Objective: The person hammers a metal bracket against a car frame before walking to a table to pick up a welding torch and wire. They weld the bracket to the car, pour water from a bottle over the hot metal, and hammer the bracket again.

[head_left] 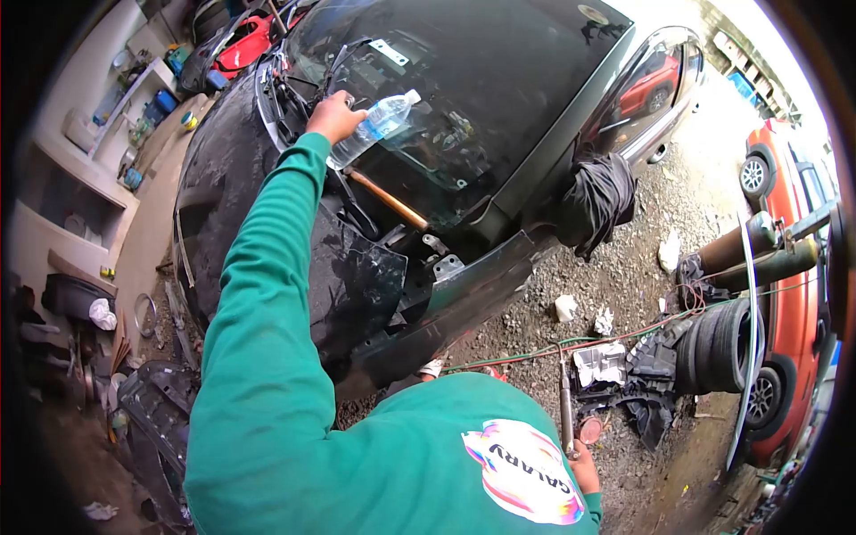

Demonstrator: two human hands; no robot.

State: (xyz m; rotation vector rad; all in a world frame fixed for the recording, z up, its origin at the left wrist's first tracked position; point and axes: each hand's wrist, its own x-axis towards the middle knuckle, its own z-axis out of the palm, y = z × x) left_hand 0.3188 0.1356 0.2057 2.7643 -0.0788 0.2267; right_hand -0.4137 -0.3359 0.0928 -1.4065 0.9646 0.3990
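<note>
a clear plastic bottle point(374, 127) with a blue label lies slantwise at 11 o'clock, over the lower part of the dark windshield point(499, 80), its cap end toward 2 o'clock. its sides are see-through, but i cannot tell how full it is. the left hand point(333, 118) is just beside it, at the bottle's 10 o'clock side, fingers curled and thumb pointing toward the plastic; i cannot tell whether that grip is grasping the bottle or only close to it. from the bottle's 6 o'clock side, a wooden handle point(388, 198) slopes toward 4 o'clock, at the base of the glass.

at 5 o'clock, the right hand point(584, 468) has its grip closed around the lower end of a long metal tool point(565, 401), which points up toward 12 o'clock. at 3 o'clock, two gas cylinders point(758, 245) lean near stacked tyres point(713, 349); their contents cannot be seen. at 10 o'clock, blue containers point(162, 105) stand by a wall shelf.
</note>
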